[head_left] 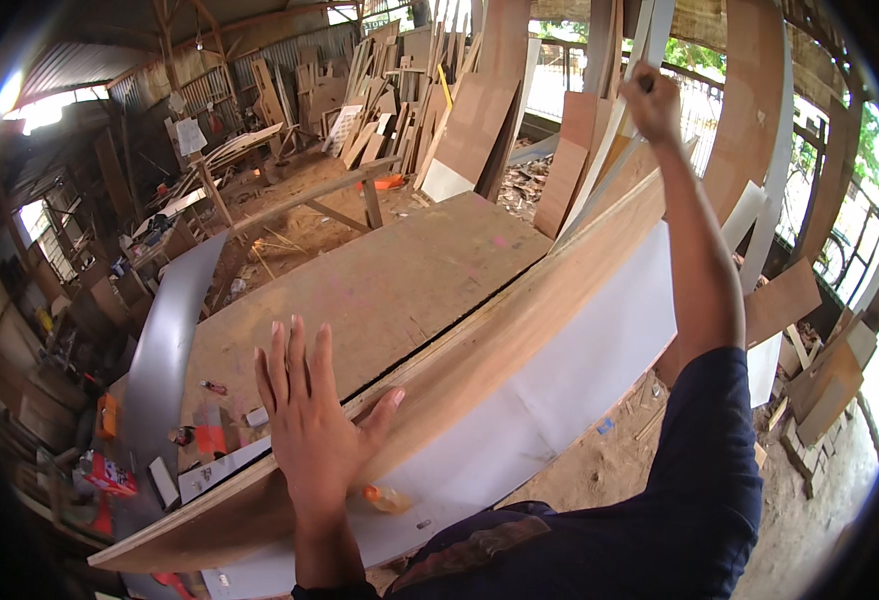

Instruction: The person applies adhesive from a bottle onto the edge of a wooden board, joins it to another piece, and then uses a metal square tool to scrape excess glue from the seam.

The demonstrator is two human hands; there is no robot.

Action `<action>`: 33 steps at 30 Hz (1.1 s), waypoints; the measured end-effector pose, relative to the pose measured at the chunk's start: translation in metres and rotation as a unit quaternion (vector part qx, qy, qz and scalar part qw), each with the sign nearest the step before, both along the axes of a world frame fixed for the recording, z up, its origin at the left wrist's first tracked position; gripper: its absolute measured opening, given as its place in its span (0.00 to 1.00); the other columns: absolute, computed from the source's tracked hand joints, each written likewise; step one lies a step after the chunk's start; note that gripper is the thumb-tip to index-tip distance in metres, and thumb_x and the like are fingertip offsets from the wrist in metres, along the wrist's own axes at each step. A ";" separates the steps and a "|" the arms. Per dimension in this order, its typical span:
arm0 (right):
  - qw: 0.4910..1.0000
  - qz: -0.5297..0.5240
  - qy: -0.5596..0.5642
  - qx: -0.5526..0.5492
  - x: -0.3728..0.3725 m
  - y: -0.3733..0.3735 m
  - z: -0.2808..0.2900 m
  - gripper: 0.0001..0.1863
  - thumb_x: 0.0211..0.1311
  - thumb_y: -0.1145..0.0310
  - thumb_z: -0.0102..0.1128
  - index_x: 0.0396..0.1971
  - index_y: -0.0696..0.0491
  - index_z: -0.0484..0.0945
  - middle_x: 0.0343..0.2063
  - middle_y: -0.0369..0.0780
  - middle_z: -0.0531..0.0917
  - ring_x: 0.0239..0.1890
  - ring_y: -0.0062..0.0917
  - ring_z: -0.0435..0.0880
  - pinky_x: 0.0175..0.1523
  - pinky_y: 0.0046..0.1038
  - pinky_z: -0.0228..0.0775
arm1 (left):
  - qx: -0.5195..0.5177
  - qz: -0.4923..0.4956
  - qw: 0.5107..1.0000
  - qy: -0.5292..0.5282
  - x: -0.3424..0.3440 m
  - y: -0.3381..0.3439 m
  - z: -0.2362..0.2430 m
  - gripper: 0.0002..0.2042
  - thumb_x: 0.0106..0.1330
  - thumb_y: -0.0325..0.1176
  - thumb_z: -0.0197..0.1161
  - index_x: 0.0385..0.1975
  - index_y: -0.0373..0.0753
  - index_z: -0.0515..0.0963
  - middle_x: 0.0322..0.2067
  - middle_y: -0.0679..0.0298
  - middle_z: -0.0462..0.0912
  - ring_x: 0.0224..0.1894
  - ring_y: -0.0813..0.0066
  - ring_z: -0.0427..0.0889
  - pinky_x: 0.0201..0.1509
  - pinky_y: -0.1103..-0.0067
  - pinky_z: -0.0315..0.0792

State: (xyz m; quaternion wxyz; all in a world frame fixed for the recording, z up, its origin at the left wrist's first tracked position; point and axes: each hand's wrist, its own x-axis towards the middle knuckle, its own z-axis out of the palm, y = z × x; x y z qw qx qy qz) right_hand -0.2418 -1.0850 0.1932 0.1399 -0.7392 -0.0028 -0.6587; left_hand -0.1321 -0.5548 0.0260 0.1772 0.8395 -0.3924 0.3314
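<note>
My left hand (311,425) is raised in front of the long wooden panel (519,360), fingers stretched and spread, nothing in it. Whether its palm touches the panel's edge I cannot tell. At the panel's far right end, my right hand (652,108) is held up on an outstretched arm, its fingers closed. A small dark thing shows at that fist, too little to name. A white sheet (559,385) lies along the near side of the panel. Close to my left wrist is a small orange-and-clear object (387,499) on the white surface.
A plywood-topped worktable (379,270) stretches beyond the panel, with a small red-handled tool (213,387) on it. A grey bent sheet (174,330) hangs at its left. Tall boards (474,120) lean at the back; offcuts (829,385) are piled at right.
</note>
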 end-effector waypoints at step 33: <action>0.966 -0.022 0.068 -0.249 0.115 0.221 0.011 0.05 0.46 0.66 0.66 0.21 0.47 0.78 0.10 0.36 0.75 0.13 0.31 0.78 0.21 0.32 0.72 | 0.004 -0.032 0.999 0.039 0.045 0.003 -0.004 0.43 0.58 0.58 0.73 0.66 0.32 0.71 0.66 0.43 0.73 0.72 0.45 0.67 0.79 0.52 0.55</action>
